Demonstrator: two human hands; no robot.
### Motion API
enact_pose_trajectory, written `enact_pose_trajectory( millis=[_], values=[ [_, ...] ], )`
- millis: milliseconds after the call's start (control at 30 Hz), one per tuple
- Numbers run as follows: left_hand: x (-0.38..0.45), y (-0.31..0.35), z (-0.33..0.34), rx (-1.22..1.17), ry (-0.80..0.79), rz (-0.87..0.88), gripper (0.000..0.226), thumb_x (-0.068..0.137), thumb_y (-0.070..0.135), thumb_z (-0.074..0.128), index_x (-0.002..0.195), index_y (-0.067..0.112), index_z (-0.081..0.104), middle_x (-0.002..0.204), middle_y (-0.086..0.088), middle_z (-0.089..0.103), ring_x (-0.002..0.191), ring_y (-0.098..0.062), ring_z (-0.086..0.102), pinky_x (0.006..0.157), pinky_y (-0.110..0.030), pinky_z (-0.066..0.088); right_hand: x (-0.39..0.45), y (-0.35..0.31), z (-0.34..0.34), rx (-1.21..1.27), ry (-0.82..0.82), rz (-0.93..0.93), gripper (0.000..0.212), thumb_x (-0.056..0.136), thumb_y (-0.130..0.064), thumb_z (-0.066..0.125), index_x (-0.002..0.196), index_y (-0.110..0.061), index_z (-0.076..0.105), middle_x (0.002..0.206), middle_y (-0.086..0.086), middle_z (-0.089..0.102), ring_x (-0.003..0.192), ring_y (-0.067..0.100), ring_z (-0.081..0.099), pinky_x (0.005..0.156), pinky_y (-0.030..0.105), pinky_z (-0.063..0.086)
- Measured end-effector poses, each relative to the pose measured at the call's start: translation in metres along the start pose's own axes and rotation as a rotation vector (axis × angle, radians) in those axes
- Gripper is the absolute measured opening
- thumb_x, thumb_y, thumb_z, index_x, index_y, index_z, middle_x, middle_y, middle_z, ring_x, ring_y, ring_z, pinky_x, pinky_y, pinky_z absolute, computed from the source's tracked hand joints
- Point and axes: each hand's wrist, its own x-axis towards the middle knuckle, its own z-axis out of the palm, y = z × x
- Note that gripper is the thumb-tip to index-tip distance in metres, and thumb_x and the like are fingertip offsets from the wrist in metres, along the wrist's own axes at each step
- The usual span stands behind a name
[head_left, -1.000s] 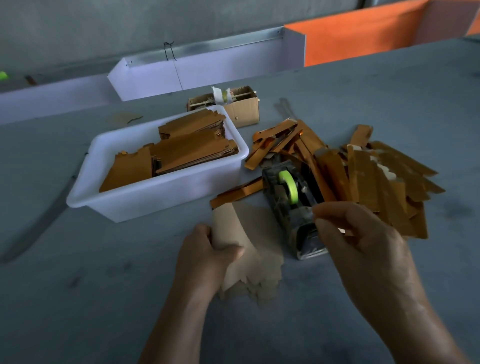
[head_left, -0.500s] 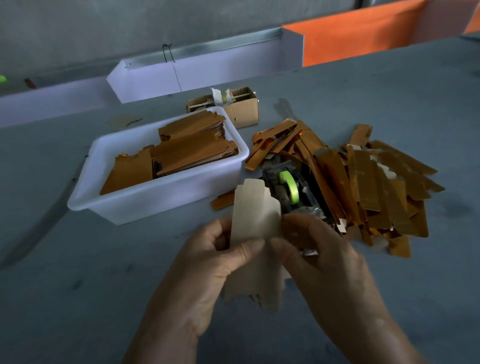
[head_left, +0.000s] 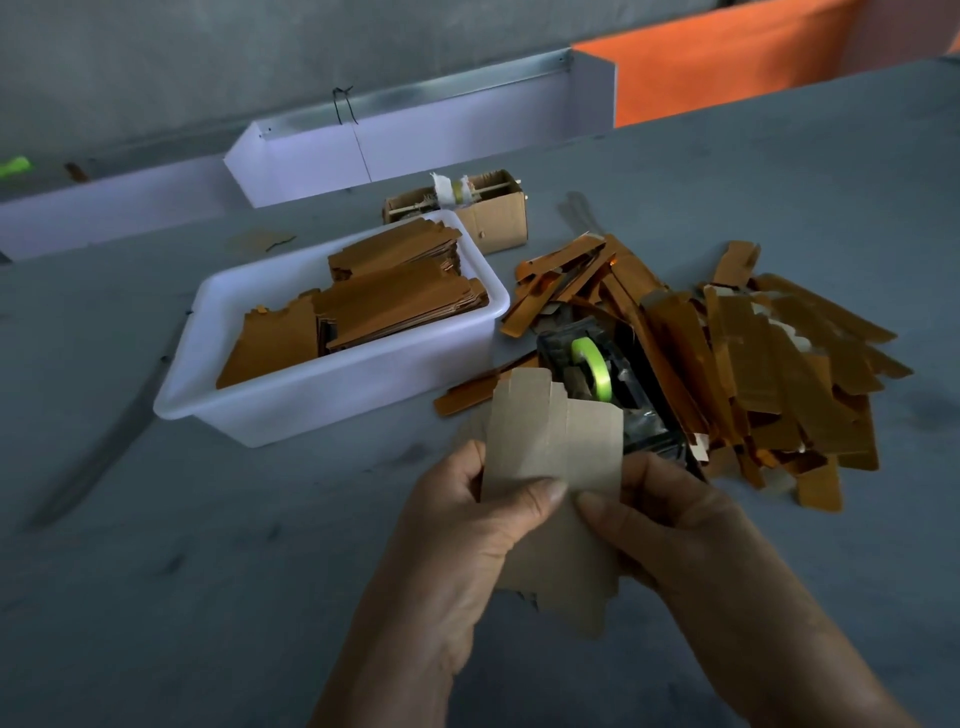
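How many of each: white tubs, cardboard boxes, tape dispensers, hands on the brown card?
White tub: 1
Cardboard box: 1
Tape dispenser: 1
Hands on brown card: 2, left hand, right hand
Total: 5
Gold strips: too overlapped to count

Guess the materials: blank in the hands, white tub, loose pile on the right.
The blank looks like thin matte paperboard, grey-brown: die-cut tabs, fold creases. The tub seems moulded white plastic, smooth: rounded rim, seamless walls. The pile is probably similar card with a foil or film face: coppery sides shine, pale backs show.
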Motion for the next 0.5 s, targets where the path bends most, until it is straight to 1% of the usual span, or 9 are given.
enact_pose_trajectory(
  millis=[67,100,167,233,267,333,367,433,500],
  values=[
    [0.001,-0.003,0.003,0.033,0.040,0.009,0.035,0.065,0.028,0.081,0.096,0.020,0.068,0.083,0.004,0.075,0.075,-0.009,0.071,0.060,-0.018,0.050,-0.001,0.000,0.000,-0.084,0.037,-0.025,0.009,0.080,-0.012,0.066,0.086,-0.019,0.069,0.077,0.001,0.071,0.075,0.014,0.066,0.064,0.026,0.055],
    [0.003,-0.005,0.004,0.049,0.065,0.015,0.028,0.071,0.023,0.080,0.096,0.021,0.068,0.083,0.005,0.075,0.074,-0.008,0.071,0.059,-0.017,0.050,-0.002,0.001,0.001,-0.164,0.073,-0.058,0.008,0.080,-0.016,0.067,0.084,-0.023,0.068,0.077,-0.004,0.071,0.075,0.011,0.065,0.064,0.023,0.055],
    [0.003,-0.007,0.009,0.078,0.105,0.038,0.020,0.076,0.020,0.078,0.092,0.024,0.068,0.081,0.007,0.074,0.071,-0.006,0.070,0.056,-0.016,0.050,-0.004,-0.001,0.003,-0.397,0.176,-0.145,0.005,0.076,-0.030,0.068,0.078,-0.032,0.064,0.075,-0.018,0.067,0.071,0.001,0.061,0.057,0.012,0.048],
    [0.001,-0.006,0.014,0.089,0.140,0.081,0.016,0.076,0.018,0.077,0.086,0.027,0.069,0.078,0.006,0.074,0.068,-0.007,0.068,0.054,-0.018,0.050,-0.007,-0.004,0.006,-0.524,0.239,-0.226,0.014,0.070,-0.042,0.065,0.079,-0.037,0.056,0.078,-0.028,0.062,0.071,-0.006,0.059,0.054,0.009,0.045],
    [0.000,-0.005,0.017,0.089,0.156,0.096,0.015,0.076,0.018,0.077,0.084,0.028,0.069,0.076,0.005,0.073,0.067,-0.010,0.068,0.055,-0.023,0.053,-0.009,-0.005,0.009,-0.516,0.241,-0.258,0.019,0.069,-0.046,0.064,0.082,-0.037,0.053,0.079,-0.028,0.062,0.069,-0.005,0.060,0.054,0.010,0.046],
    [-0.002,-0.004,0.022,0.073,0.177,0.097,0.014,0.068,0.027,0.074,0.081,0.027,0.069,0.072,-0.003,0.072,0.069,-0.024,0.069,0.058,-0.044,0.058,-0.012,-0.007,0.015,-0.397,0.181,-0.283,0.030,0.068,-0.055,0.059,0.087,-0.033,0.051,0.074,-0.015,0.066,0.061,0.004,0.063,0.052,0.014,0.048],
    [-0.004,-0.003,0.024,0.064,0.184,0.098,0.018,0.064,0.031,0.071,0.080,0.024,0.069,0.072,-0.007,0.071,0.071,-0.031,0.068,0.059,-0.051,0.057,-0.013,-0.007,0.017,-0.316,0.139,-0.287,0.036,0.068,-0.057,0.056,0.089,-0.027,0.051,0.072,-0.009,0.067,0.058,0.008,0.065,0.051,0.017,0.050],
    [-0.007,-0.002,0.025,0.071,0.159,0.100,0.021,0.065,0.038,0.068,0.080,0.023,0.069,0.073,-0.009,0.070,0.072,-0.033,0.068,0.061,-0.052,0.056,-0.013,-0.006,0.017,-0.213,0.092,-0.294,0.041,0.072,-0.055,0.052,0.090,-0.019,0.053,0.070,-0.001,0.069,0.058,0.014,0.068,0.053,0.023,0.054],
    [-0.010,0.000,0.024,0.061,0.085,0.095,0.017,0.079,0.040,0.068,0.084,0.024,0.071,0.077,-0.007,0.072,0.075,-0.029,0.069,0.062,-0.040,0.057,-0.011,-0.005,0.013,-0.195,0.084,-0.276,0.041,0.073,-0.056,0.049,0.092,-0.019,0.055,0.074,0.001,0.071,0.063,0.016,0.070,0.058,0.029,0.057]
  ],
)
